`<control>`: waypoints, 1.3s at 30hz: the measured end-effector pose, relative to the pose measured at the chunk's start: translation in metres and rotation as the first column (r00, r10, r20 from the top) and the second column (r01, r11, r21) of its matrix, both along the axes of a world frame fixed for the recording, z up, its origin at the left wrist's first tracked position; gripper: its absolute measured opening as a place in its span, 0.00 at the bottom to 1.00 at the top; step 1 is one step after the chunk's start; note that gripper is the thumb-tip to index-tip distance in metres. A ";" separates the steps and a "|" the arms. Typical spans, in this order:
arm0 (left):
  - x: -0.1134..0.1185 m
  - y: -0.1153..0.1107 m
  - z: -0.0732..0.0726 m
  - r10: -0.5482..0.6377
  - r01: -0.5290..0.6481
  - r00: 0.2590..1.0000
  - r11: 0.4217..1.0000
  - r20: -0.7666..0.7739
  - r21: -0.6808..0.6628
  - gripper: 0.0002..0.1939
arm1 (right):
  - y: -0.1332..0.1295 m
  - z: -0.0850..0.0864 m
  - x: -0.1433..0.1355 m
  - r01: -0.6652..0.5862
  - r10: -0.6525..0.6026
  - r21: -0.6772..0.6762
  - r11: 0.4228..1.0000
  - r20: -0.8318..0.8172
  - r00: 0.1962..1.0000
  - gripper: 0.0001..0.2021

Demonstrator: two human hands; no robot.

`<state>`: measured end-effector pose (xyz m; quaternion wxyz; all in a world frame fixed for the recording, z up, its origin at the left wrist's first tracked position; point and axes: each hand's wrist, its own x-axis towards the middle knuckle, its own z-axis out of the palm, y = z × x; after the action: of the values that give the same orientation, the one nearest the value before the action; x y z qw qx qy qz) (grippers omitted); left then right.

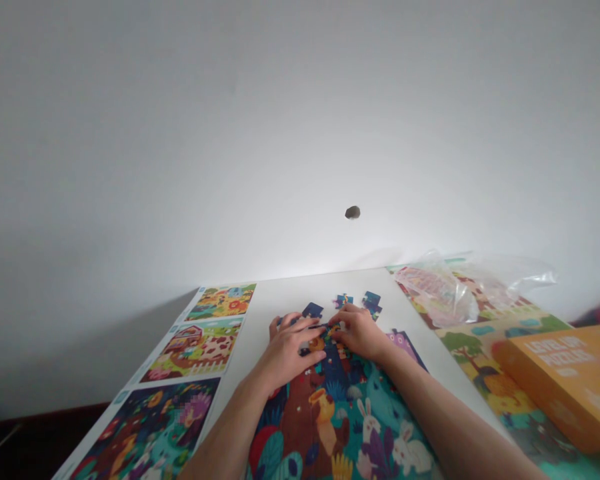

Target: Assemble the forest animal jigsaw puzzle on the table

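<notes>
A partly joined jigsaw puzzle (325, 413) of woodland animals lies in front of me, with a bear, white rabbits and a teal animal on it. My left hand (293, 347) rests on its upper left part, fingers spread and thumb apart. At the upper edge, my right hand (360, 332) has its fingertips pinched on a small puzzle piece, mostly hidden by the fingers. Beyond the hands lie loose pieces: a dark blue piece (313, 310), a multicoloured piece (343, 301) and blue pieces (373, 302).
Printed picture sheets (195, 350) line the table's left side. On the right, a crumpled clear plastic bag (445, 293) lies over another picture sheet (473, 360), with an orange puzzle box (565, 380) nearer me. A white wall (300, 147) with a hole (353, 213) stands behind the table.
</notes>
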<state>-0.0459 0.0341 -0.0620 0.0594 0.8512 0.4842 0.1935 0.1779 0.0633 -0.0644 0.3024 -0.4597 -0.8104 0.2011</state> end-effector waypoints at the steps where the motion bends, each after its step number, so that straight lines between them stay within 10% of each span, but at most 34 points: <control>1: 0.000 0.000 0.000 -0.004 0.004 1.000 1.000 -0.005 -0.001 0.21 | -0.001 0.001 0.001 0.013 -0.014 0.011 1.000 0.041 0.999 0.11; 39: 0.000 0.001 0.000 -0.015 0.014 1.000 1.000 -0.020 -0.026 0.18 | -0.002 0.009 0.006 0.047 -0.059 0.058 0.997 0.235 0.970 0.16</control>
<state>-0.0462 0.0348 -0.0617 0.0670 0.8557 0.4812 0.1779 0.1836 0.0611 -0.0554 0.2210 -0.4938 -0.8331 0.1156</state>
